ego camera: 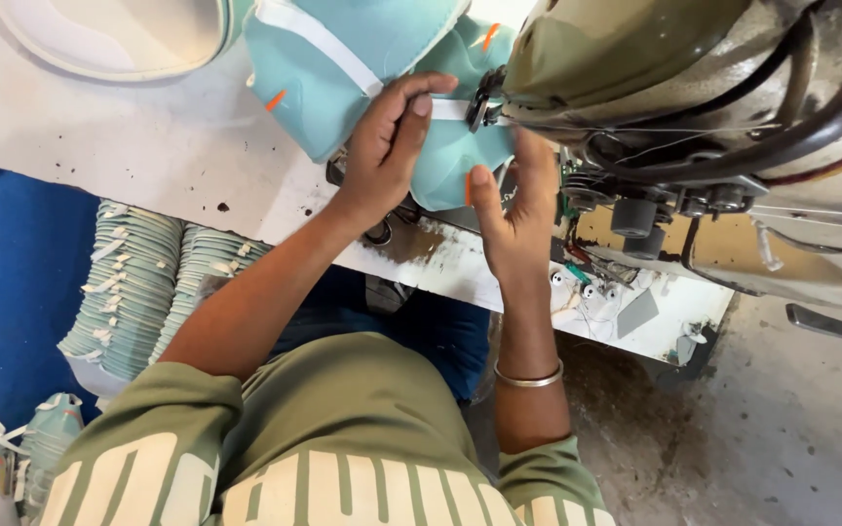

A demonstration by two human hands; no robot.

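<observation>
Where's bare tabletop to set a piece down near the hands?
Bare patch: the white worktable, between the pale curved piece at the top edge and the left hand. Crowded: both hands, right hand included, grip the teal fabric shoe upper against the olive sewing machine.

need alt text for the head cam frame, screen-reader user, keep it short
Seen from above, a person's left hand and right hand hold a teal shoe upper with white and orange trim against an industrial sewing machine on a worn white table. Stacks of matching teal pieces sit below the table, left of the person.
</observation>
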